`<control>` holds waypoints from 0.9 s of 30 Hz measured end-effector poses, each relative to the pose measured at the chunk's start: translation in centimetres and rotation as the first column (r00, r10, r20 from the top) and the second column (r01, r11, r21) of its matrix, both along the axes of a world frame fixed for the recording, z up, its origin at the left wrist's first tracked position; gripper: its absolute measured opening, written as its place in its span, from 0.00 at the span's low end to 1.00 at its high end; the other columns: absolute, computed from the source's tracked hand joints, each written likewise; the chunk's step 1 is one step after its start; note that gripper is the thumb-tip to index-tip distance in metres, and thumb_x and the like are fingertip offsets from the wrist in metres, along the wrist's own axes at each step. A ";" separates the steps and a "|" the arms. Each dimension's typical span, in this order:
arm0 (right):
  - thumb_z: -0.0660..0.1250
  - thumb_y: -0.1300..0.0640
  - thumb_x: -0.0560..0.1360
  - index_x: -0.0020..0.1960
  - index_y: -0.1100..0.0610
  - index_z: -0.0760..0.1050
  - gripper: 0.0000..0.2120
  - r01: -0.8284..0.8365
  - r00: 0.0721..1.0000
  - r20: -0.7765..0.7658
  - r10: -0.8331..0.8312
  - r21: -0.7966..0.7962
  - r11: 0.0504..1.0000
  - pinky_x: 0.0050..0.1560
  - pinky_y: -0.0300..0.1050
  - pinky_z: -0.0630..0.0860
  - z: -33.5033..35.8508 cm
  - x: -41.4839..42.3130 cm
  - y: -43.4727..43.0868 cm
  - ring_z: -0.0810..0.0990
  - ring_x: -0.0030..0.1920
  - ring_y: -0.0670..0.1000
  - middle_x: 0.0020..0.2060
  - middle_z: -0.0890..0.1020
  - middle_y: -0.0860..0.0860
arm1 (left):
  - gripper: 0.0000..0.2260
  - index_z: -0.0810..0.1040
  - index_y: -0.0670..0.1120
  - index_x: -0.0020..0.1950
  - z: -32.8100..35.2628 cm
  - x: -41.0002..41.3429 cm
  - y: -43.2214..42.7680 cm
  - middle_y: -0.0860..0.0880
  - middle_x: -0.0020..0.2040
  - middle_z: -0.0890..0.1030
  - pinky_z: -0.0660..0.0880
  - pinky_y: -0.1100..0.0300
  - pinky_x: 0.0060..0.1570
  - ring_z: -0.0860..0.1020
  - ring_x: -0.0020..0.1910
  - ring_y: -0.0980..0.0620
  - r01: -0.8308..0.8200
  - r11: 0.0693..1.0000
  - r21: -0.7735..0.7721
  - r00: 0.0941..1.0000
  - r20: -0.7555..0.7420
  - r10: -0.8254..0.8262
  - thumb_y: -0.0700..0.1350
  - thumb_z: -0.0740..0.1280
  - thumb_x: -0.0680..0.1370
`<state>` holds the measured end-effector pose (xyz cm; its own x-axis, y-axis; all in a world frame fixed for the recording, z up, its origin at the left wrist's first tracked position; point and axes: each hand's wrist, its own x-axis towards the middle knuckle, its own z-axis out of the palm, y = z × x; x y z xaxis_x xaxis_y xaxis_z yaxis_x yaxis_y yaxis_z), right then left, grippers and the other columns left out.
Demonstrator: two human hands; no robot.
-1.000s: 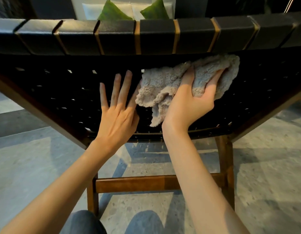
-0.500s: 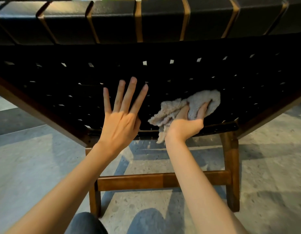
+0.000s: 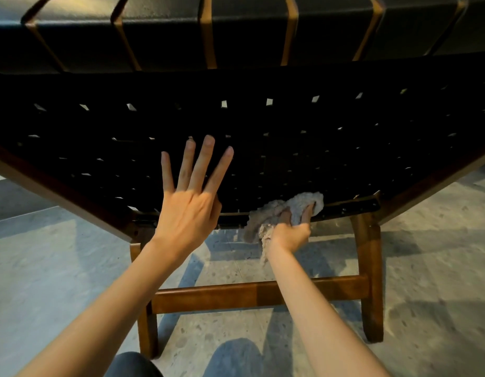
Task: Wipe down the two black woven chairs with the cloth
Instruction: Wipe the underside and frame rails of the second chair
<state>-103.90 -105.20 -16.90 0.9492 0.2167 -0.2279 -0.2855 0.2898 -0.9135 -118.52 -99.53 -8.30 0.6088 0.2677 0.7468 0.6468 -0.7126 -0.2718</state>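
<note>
Open floor [image 3: 45,268] is seen left and right of the chair legs [image 3: 370,281]; passage beneath the woven back [image 3: 290,148] is blocked by the crossbar [image 3: 235,296].

The chair [image 3: 317,137] is woven in black straps, crossed in a checker pattern and dotted with small pale gaps. At the top rail [image 3: 249,31] the black is parted by tan stripes. The frame [image 3: 257,293] is stained warm brown. The cloth [image 3: 304,204] is coloured pale grey-beige. The floor [image 3: 440,254] is speckled grey on grey.

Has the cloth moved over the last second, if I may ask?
Yes: the cloth slid down the woven panel, from top rail to bottom edge.
</note>
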 end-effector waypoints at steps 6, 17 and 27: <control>0.63 0.65 0.78 0.76 0.51 0.60 0.29 -0.078 0.994 -0.068 0.084 0.089 0.993 0.68 0.44 0.64 2.9 -0.3 -0.9 0.66 0.71 0.56 0.72 0.66 0.54 | 0.38 0.44 0.49 0.78 0.3 -0.3 -0.7 0.46 0.77 0.42 0.38 0.41 0.72 0.32 0.75 0.47 -0.012 0.999 -0.050 0.999 -0.031 0.010 0.45 0.67 0.77; 0.62 0.64 0.79 0.76 0.49 0.58 0.29 -0.125 0.965 0.262 0.018 0.397 0.909 0.60 0.33 0.72 13.5 -4.0 -4.8 0.70 0.65 0.41 0.71 0.67 0.44 | 0.39 0.47 0.47 0.78 2.9 -2.9 -1.3 0.41 0.77 0.46 0.41 0.38 0.72 0.39 0.76 0.44 0.013 0.999 -0.045 0.999 0.036 -0.011 0.40 0.68 0.75; 0.66 0.65 0.77 0.70 0.52 0.63 0.25 -0.127 0.732 0.662 -0.159 0.363 0.923 0.62 0.25 0.63 16.7 -5.3 -6.4 0.64 0.68 0.33 0.66 0.67 0.41 | 0.40 0.48 0.47 0.79 3.9 -3.9 -1.8 0.42 0.78 0.46 0.39 0.40 0.73 0.39 0.77 0.44 0.006 0.997 -0.083 0.994 0.110 0.003 0.42 0.68 0.74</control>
